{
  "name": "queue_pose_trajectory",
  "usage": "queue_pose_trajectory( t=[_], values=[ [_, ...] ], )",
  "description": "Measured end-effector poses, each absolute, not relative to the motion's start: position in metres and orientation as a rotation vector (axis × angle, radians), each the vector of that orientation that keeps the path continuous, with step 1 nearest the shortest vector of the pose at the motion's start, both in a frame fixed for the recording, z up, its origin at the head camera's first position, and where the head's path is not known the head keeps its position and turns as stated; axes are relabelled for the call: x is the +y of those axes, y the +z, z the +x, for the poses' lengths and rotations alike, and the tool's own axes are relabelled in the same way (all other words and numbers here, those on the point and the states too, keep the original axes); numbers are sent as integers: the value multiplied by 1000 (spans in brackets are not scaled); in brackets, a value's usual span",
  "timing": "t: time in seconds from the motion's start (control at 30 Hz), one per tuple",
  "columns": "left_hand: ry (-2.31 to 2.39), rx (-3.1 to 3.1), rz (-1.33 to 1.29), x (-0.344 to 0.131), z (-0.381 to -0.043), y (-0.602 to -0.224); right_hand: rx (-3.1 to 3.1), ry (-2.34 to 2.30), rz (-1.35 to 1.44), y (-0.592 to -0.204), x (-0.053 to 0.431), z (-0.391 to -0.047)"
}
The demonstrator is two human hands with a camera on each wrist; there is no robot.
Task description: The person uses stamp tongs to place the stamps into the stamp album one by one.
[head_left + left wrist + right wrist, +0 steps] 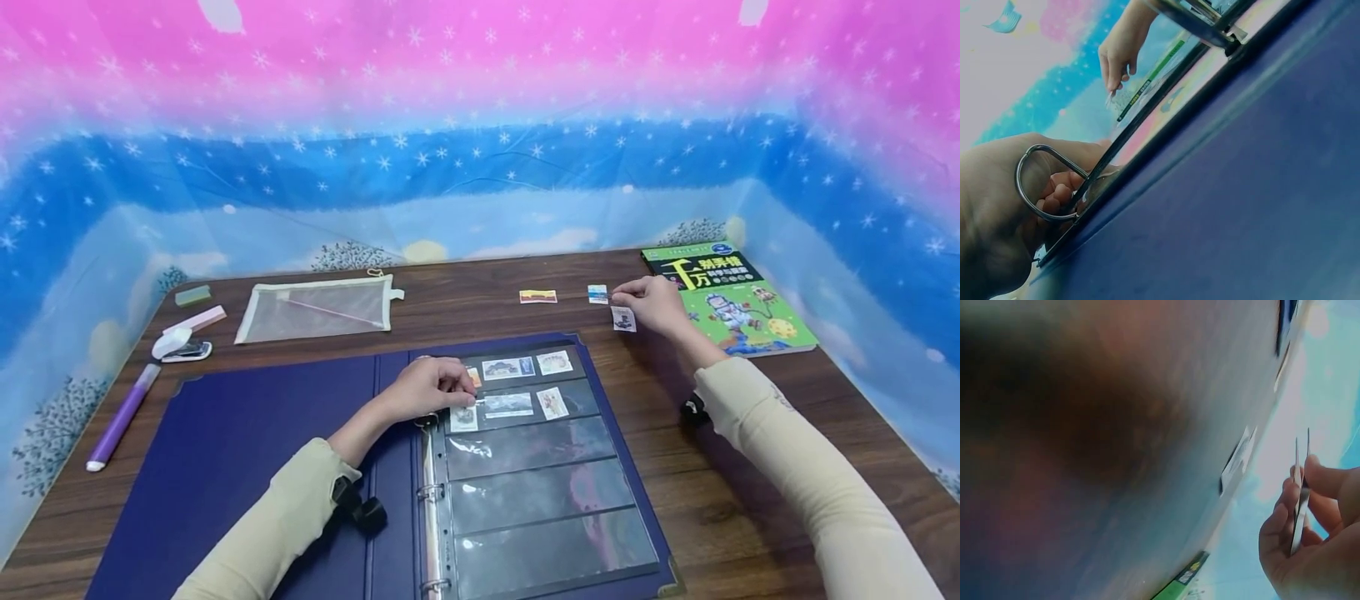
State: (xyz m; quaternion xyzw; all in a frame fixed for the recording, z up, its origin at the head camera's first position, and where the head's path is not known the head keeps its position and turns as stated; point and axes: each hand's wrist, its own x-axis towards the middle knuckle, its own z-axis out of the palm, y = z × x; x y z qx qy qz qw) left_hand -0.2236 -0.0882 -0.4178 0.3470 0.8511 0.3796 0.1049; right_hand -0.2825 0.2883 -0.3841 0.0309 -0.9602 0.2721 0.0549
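Observation:
My right hand (654,307) pinches a pair of metal tweezers (1301,515) between thumb and fingers, with the two tips apart. Just beside its fingertips on the table lie a blue-and-white stamp (597,293) and a grey-and-white stamp (623,319). My left hand (427,388) rests at the upper ring side of an open stamp album (277,442), its fingers loosely bent over the page. Several stamps sit in the page's top two strips, including a mountain-like grey stamp (509,406); the hand partly covers an orange stamp (474,377).
A red-and-yellow stamp (537,297) lies behind the album. The green book (742,304) is at the right. Toward the left are a mesh zip pouch (315,311), a stapler (183,346), a pink block (200,320), a green block (192,295) and a purple marker (123,417).

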Motion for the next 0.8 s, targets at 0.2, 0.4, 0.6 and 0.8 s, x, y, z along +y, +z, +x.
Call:
queue_pose_trajectory(
  t=[0.2, 0.4, 0.6, 0.8],
  values=[
    [1175, 2482, 1004, -87, -222, -419, -2965, 735, -140, -388, 295, -301],
    [1195, 2468, 990, -86, -222, -420, -3020, 642, -233, -391, 304, -312],
    [1203, 2471, 987, -88, -224, -421, -3058, 607, -205, -395, 305, -322],
    [1195, 2481, 977, -88, -224, -421, -3078, 670, -243, -395, 302, -325]
  ],
)
